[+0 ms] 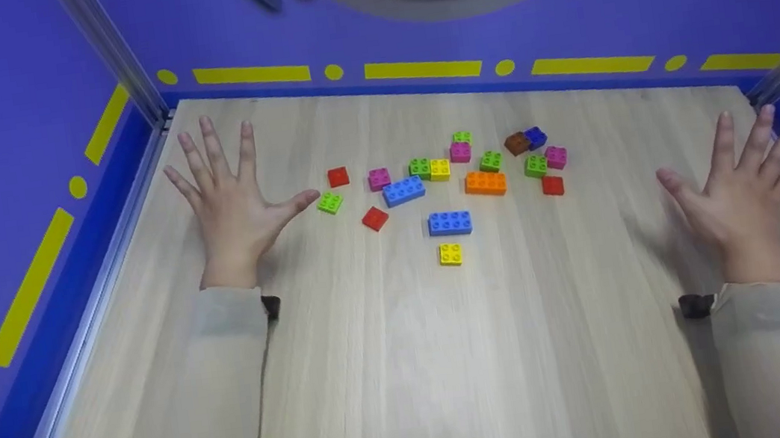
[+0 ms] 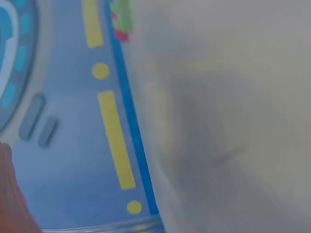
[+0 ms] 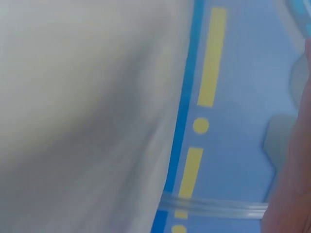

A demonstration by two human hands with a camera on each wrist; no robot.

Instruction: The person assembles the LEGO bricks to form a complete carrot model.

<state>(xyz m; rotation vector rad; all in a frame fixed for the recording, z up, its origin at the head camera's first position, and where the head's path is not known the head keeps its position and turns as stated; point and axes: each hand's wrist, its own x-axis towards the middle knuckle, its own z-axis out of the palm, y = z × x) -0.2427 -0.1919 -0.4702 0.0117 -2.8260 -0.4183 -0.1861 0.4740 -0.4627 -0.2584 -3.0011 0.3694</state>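
Left grip [image 1: 231, 211], right grip [image 1: 743, 202] wide-splayed

Left hand [image 1: 231, 213]: at left, fingers [image 1: 214, 152] extended and spread, thumb pointing right. Right hand [image 1: 747, 210]: at right, fingers likewise extended, thumb pointing far left. Left forearm [image 1: 213, 393] and right forearm [image 1: 776, 349]: sleeved, near.

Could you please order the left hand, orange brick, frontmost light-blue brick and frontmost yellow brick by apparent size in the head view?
1. Left hand
2. Orange brick and frontmost light-blue brick: too alike to rank
3. Frontmost yellow brick
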